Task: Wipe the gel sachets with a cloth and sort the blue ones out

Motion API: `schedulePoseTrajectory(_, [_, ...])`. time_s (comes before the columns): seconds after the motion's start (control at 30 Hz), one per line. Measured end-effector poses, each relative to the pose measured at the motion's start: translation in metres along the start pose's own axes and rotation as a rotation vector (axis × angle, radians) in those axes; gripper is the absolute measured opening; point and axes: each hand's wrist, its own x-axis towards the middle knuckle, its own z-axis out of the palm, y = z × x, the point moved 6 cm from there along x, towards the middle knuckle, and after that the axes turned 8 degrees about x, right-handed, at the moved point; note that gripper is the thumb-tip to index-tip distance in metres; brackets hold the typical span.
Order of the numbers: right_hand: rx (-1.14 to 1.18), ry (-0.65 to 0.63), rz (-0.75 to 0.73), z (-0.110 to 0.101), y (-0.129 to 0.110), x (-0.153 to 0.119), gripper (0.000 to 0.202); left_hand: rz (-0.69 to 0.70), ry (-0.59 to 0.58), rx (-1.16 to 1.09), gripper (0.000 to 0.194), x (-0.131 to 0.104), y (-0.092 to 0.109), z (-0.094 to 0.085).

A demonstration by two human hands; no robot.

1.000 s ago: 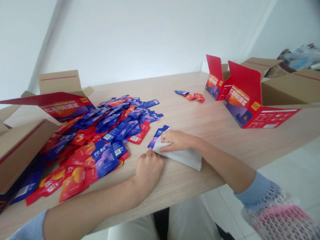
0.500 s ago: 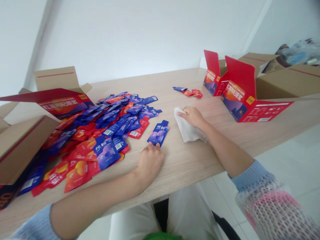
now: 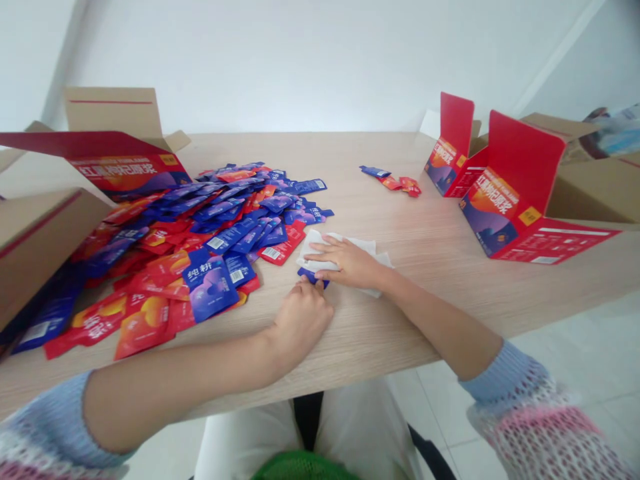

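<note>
My left hand (image 3: 303, 319) is closed, its fingertips pinching the near edge of a blue pouch (image 3: 307, 274) that lies on the table. Most of that pouch is hidden under a white cloth (image 3: 311, 249). Fingers stretched and spread, my right hand (image 3: 347, 261) lies flat on top of the cloth, over the pouch. Left of both hands is a heap of blue and red pouches (image 3: 240, 237), its nearest ones close to the cloth.
An open red box (image 3: 133, 175) stands behind the heap, with a brown cardboard flap (image 3: 45, 250) at left. Two open red boxes (image 3: 495, 207) (image 3: 445, 163) stand at right. A few pouches (image 3: 393, 181) lie toward the back. The table's front edge is near my lap.
My right hand has moved left with the cloth, bringing it over the blue pouch, and its fingers have spread flat. My left hand still pinches the pouch's edge. The view has shifted slightly.
</note>
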Motion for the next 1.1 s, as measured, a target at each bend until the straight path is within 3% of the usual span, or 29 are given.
schedulePoseTrajectory(0.2, [-0.076,0.116,0.255,-0.02,0.04,0.001,0.047,-0.069,0.009,-0.092,0.033,-0.001,-0.011,0.002])
schedulePoseTrajectory(0.33, [-0.187,0.271,0.541,-0.035,0.069,-0.015,0.046,-0.145,0.255,-0.256,0.025,0.0,-0.042,0.005])
schedulePoseTrajectory(0.4, [-0.19,0.312,0.63,-0.041,0.078,-0.023,0.044,-0.238,0.396,-0.342,0.024,0.001,-0.058,0.006])
schedulePoseTrajectory(0.47, [-0.17,0.359,0.669,-0.045,0.084,-0.028,0.042,-0.297,0.451,-0.43,0.03,0.005,-0.062,0.006])
schedulePoseTrajectory(0.6, [-0.092,0.497,0.68,-0.05,0.085,-0.029,0.041,-0.249,0.288,-0.511,0.079,0.02,-0.038,0.004])
schedulePoseTrajectory(0.67, [-0.034,0.6,0.662,-0.052,0.082,-0.027,0.042,-0.222,0.198,-0.5,0.087,0.026,-0.027,0.003])
schedulePoseTrajectory(0.8, [0.09,0.793,0.569,-0.055,0.068,-0.024,0.044,-0.245,0.114,-0.458,0.075,0.032,-0.025,0.003])
schedulePoseTrajectory(1.0, [0.277,0.788,0.476,-0.04,0.053,-0.016,0.043,-0.312,0.097,-0.436,0.061,0.05,-0.025,-0.002])
schedulePoseTrajectory(1.1, [0.367,0.888,0.461,-0.041,0.054,-0.024,0.047,-0.29,0.116,-0.448,0.046,0.055,-0.019,-0.004])
